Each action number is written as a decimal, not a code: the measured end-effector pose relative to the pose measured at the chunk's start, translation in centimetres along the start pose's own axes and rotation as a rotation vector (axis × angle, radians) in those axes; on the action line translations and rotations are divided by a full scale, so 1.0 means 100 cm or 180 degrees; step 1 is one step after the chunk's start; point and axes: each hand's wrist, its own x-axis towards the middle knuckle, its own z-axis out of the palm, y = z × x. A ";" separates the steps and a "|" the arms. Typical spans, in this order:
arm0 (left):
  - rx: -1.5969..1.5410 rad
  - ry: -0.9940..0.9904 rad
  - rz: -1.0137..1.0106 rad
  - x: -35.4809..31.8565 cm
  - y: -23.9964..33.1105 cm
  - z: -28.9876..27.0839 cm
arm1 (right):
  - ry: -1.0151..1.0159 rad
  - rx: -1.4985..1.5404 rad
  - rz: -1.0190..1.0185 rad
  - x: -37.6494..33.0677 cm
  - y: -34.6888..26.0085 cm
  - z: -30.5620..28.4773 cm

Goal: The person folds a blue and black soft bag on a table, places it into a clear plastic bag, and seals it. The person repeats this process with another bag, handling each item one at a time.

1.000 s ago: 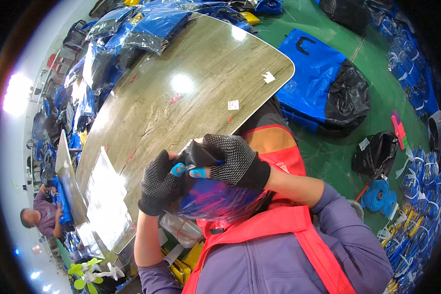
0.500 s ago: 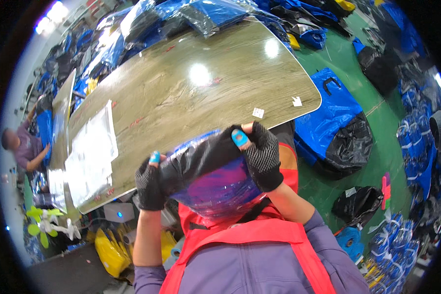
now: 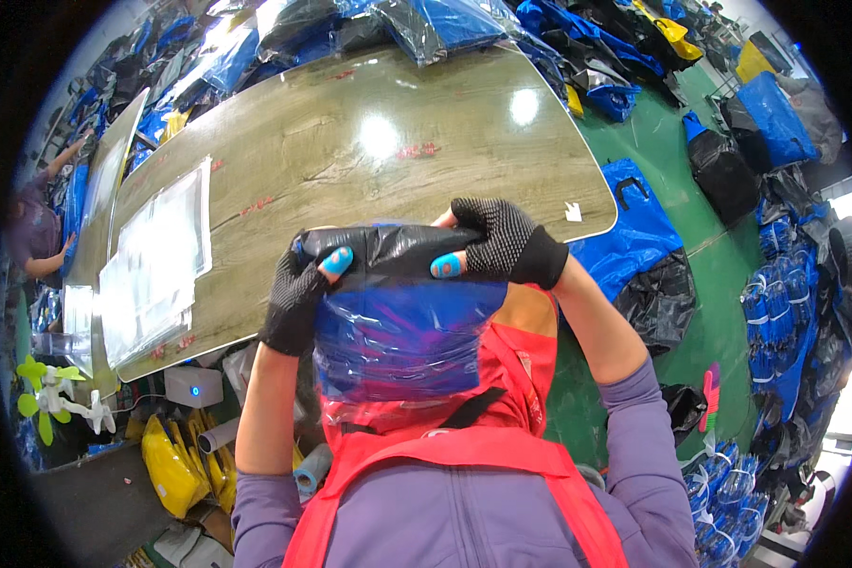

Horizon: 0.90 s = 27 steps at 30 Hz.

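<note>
My left hand point(image 3: 293, 298) and right hand point(image 3: 502, 241), in black fingerless gloves, pinch the film-wrapped blue package point(image 3: 398, 350) along its black upper band point(image 3: 388, 248). My thumbs, in blue covers, press the near face; most of my other fingers are behind it, so I cannot tell how far they curl. The package is in front of my red apron point(image 3: 528, 364), at the near edge of the wood-grain table point(image 3: 341, 156); I cannot tell whether it touches the tabletop.

To handle this well, I'd press equally with both thumbs so the band sits level, draw it gently taut between my hands to flatten the creases, and use the broad thumb pads, since the glossy film looks slippery and easily torn.
</note>
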 end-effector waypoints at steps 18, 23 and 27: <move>0.2914 -0.0695 0.2852 -0.040 0.047 0.093 | 0.0188 0.1222 -0.0078 -0.021 -0.018 -0.027; 0.0628 -0.1326 0.0948 0.033 0.029 0.021 | -0.0652 0.1090 -0.0554 -0.011 -0.007 -0.040; 0.0502 -0.0331 0.0586 0.030 -0.027 0.005 | 0.0105 0.0626 0.0181 -0.019 0.043 -0.029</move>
